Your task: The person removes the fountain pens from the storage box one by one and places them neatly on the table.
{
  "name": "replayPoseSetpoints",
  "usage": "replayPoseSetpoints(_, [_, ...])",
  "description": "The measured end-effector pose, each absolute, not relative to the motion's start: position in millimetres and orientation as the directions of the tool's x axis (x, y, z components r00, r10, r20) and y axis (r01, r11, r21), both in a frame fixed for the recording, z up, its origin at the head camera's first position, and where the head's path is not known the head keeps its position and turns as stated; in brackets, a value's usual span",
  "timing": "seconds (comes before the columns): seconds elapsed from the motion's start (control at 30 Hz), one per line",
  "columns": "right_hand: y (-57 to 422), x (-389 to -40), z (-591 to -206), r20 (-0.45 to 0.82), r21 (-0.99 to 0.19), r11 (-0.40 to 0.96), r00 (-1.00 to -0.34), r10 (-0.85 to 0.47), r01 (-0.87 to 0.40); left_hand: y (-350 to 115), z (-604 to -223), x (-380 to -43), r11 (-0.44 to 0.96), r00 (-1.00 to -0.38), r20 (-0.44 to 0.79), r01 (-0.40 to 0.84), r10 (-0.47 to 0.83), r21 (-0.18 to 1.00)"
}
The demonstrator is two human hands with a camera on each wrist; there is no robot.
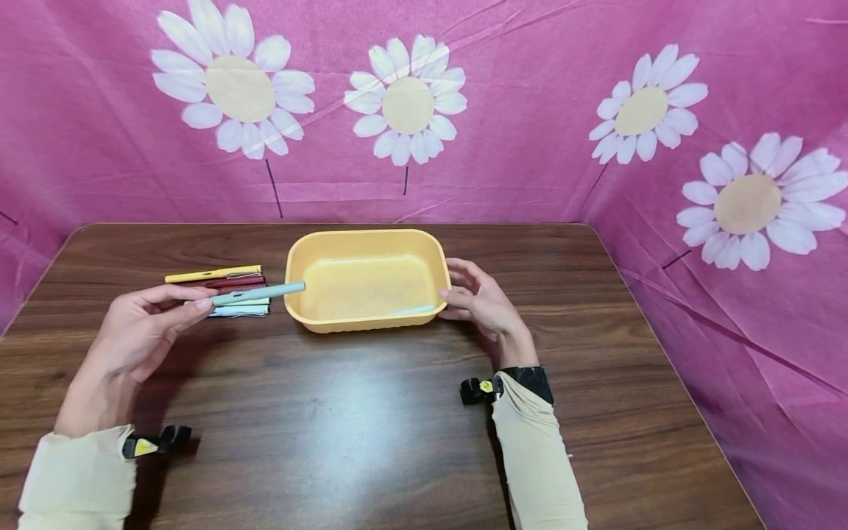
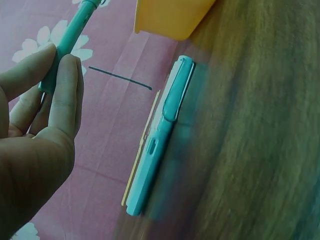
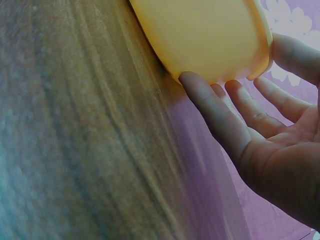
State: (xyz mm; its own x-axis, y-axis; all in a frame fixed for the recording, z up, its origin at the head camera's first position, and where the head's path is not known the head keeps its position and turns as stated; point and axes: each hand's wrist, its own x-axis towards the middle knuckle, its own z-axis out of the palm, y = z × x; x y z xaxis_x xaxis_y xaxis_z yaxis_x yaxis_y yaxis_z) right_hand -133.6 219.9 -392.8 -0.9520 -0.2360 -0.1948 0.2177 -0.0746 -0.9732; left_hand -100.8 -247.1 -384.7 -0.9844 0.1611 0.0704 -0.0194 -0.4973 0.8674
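Note:
My left hand (image 1: pixel 142 331) pinches a pale blue-green pen (image 1: pixel 258 294) between thumb and fingers, its far end over the left rim of a yellow plastic container (image 1: pixel 367 324). In the left wrist view the same pen (image 2: pixel 75 35) slants upward from the fingertips. At the container's right end, my right hand (image 1: pixel 486 302) holds the wall, thumb at the rim and the other fingers against the outside. A light-coloured pen (image 1: pixel 412 310) lies inside, along the near wall, partly hidden. The right wrist view shows the fingers touching the container (image 3: pixel 205 40) from outside.
Left of the container, several capped pens lie side by side: a yellow pen (image 1: pixel 212 274), a dark red pen (image 1: pixel 235 282) and pale green and blue ones, partly behind the left hand. The wooden table (image 1: pixel 344 442) meets a pink flowered cloth (image 1: pixel 503 147) at the back and right.

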Motion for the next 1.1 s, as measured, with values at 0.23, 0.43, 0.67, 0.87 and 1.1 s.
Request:
replayPoseSetpoints(0.23, [219,-135,-393,-0.189,-0.975,-0.072,-0.953,-0.237,0.211,-256,-387,-98,-0.471,-0.98,0.081,-0.013,0.179,0.882])
replayPoseSetpoints(0.43, [219,-135,-393,-0.196,-0.973,-0.073,-0.953,-0.229,0.218,-262,-392,-97,-0.438,-0.978,0.091,-0.001,0.188,0.899])
replayPoseSetpoints(0.67, [217,-135,-394,-0.194,-0.974,-0.074,-0.953,-0.231,0.216,-273,-394,-96,-0.421,-0.979,0.053,-0.035,0.196,0.906])
replayPoseSetpoints(0.87, [217,-135,-394,-0.194,-0.973,-0.077,-0.953,-0.233,0.217,-285,-398,-94,-0.383,-0.978,0.015,-0.067,0.207,0.921])
replayPoseSetpoints(1.1, [217,-135,-392,-0.195,-0.974,-0.074,-0.954,-0.229,0.216,-295,-404,-92,-0.29,-0.979,-0.037,-0.094,0.198,0.952])
